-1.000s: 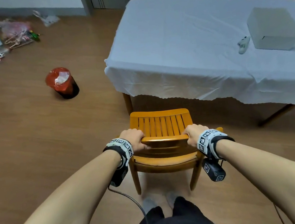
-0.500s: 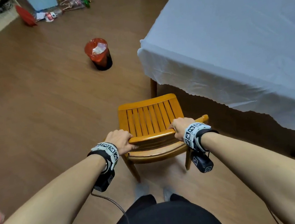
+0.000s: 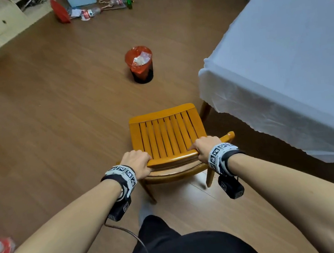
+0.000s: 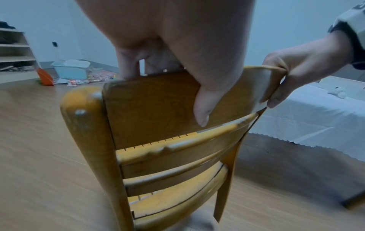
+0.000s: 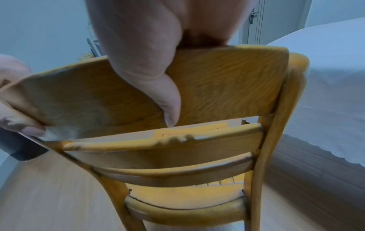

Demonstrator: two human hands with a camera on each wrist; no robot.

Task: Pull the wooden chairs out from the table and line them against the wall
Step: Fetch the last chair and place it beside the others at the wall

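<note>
Beside table (image 3: 281,63), chair (image 3: 167,135) seemingly faces bin (image 3: 139,64).

Open floor (image 3: 53,120) leftward; bin (image 3: 139,64) ahead, table (image 3: 282,67) close right.

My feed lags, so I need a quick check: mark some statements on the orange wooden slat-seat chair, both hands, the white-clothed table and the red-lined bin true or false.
1. Both hands grip the top rail of the orange wooden slat-seat chair. True: left hand, right hand.
2. The chair is tucked under the white-clothed table. False: it stands clear of it, left of its corner.
3. The red-lined bin lies tipped over. False: it stands upright.
4. The bin stands on the floor beyond the chair. True.
5. The seat is upholstered. False: bare slats.
</note>
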